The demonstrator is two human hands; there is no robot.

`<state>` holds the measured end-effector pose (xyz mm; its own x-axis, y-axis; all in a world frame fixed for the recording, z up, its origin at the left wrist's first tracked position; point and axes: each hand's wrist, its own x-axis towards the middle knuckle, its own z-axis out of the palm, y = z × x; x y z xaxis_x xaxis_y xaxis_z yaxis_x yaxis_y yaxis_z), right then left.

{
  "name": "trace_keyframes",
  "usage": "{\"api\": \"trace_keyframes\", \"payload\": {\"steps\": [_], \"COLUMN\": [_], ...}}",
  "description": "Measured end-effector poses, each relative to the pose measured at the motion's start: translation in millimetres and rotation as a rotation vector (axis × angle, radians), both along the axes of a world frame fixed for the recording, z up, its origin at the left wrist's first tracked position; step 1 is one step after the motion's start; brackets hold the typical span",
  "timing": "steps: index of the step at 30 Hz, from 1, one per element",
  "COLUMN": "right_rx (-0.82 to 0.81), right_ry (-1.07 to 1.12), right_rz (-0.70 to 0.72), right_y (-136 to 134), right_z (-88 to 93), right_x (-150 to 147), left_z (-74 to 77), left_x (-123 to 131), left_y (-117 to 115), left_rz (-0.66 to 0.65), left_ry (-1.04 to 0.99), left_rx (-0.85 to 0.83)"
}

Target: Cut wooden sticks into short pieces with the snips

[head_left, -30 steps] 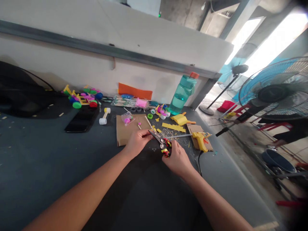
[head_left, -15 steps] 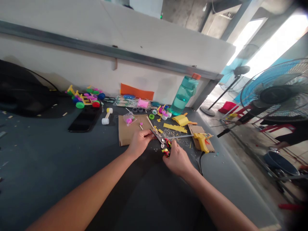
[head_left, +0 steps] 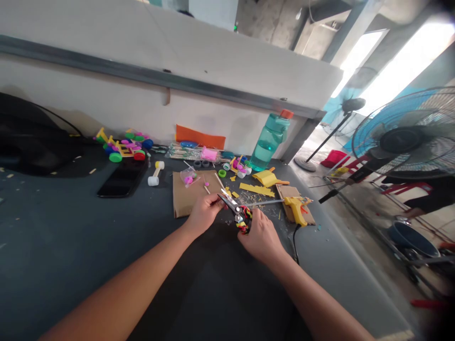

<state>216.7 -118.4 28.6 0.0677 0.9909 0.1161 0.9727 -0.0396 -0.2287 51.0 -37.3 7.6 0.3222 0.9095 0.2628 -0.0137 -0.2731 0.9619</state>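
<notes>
Two blades (head_left: 229,203) have parted, one right hand (head_left: 261,234) holding the scissors (head_left: 239,216).

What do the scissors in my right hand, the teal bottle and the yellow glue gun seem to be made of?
Scissors: blades look like polished metal, gleaming brightly; the multicoloured handles are probably plastic.
Bottle: see-through, with liquid showing inside; likely plastic, though glass is possible.
Glue gun: probably plastic, its yellow body opaque and evenly coloured.
</notes>
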Motion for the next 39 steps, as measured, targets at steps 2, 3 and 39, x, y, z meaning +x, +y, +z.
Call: {"api": "trace_keyframes", "payload": {"steps": [2, 3, 39], "right_rx": [0.006, 0.006, -0.028], "right_ry": [0.016, 0.024, -0.022], "right_rz": [0.000, 0.003, 0.063], "right_y": [-0.7, -1.1, -5.0], "right_z": [-0.3, -0.5, -1.2], "right_x": [0.0, 0.2, 3.2], "left_z": [0.4, 1.2, 1.4], "left_x": [-1.2, -2.0, -11.0], "left_y": [0.1, 0.1, 6.5], "left_rz": [-0.025, -0.042, -0.315], "left_ry": [-0.004, -0.003, -0.138], "left_rx": [0.015, 0.016, -0.280]}}
